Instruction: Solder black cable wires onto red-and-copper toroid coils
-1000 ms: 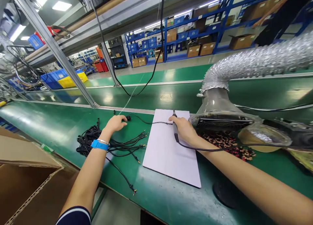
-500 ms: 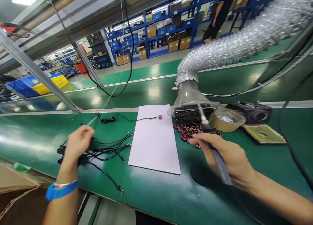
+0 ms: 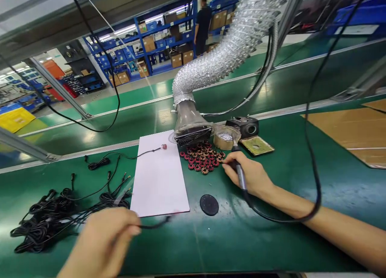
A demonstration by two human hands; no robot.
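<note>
My right hand grips a soldering iron like a pen, its tip just right of a pile of copper-wound toroid coils. My left hand is at the bottom edge, pinching a black cable near the front of a white sheet. Another thin black cable lies across the sheet's far end, with a small red part at its tip. Bundled black cables lie left of the sheet.
A fume extractor funnel on a foil duct stands behind the sheet. A tape roll, a black soldering station, a tip-cleaning tray and a round black pad sit on the green bench.
My view has swung right. My right hand has carried the iron from the sheet to beside the coils. My left hand has moved nearer me, now pinching a black cable.
</note>
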